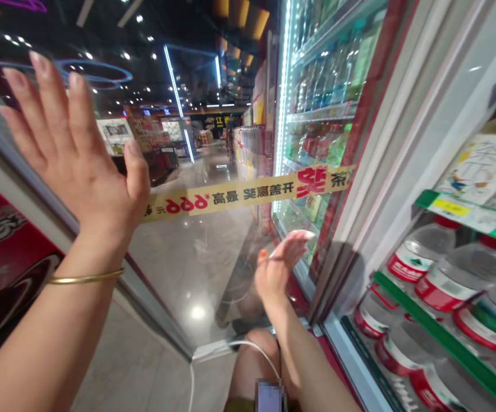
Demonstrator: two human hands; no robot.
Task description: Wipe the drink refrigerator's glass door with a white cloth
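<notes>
My left hand (74,146) is raised with fingers spread, its palm flat against the glass of an opened cooler door (213,252). A thin gold bangle sits on that wrist. My right hand (280,263) hangs lower, fingers stretched out and holding nothing, close to the glass near the door's hinge side. A yellow banner sticker (248,194) with red mirrored lettering runs across the glass between the two hands. On the right, the open cooler's shelves hold water bottles (441,274) with red caps and labels.
A green-edged shelf rail (437,332) crosses the cooler at the right. Beyond the glass stands a lit drinks fridge (321,91), then a shiny shop aisle. A red panel (3,252) is at the left. A white cable (231,349) hangs by my knee.
</notes>
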